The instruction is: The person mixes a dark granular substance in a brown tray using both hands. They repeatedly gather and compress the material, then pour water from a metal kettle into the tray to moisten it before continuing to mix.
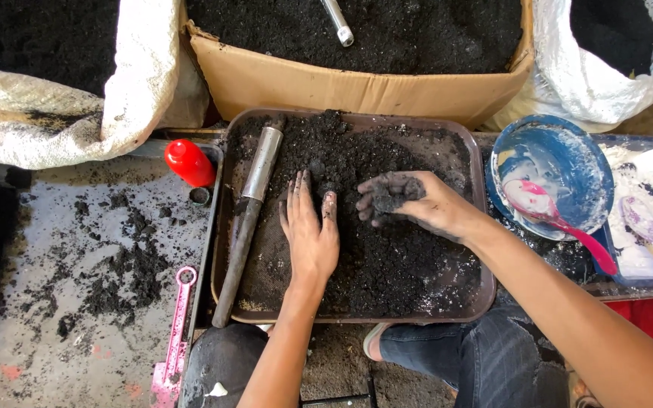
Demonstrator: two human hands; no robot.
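Two soiled hands work dark soil [387, 264] heaped on a brown tray [224, 249].

The right hand [410, 202] cups a clump [393, 198], fingers curled about it; the left hand [310, 230] lies flat on the soil just beside, fingers straight and slightly spread. A metal tube [247, 219] rests along the tray's left side. Behind stands a cardboard box [341, 87] of soil, a second tube's end cut off at the top edge. White sacks [47, 121] flank it. Left, a red bottle [189, 162] and pink tool [175, 340] sit on a soil-strewn worktop [47, 302]; right, a blue bowl [557, 170] with a pink spoon [561, 223] and white powder [651, 204], partly cut off.
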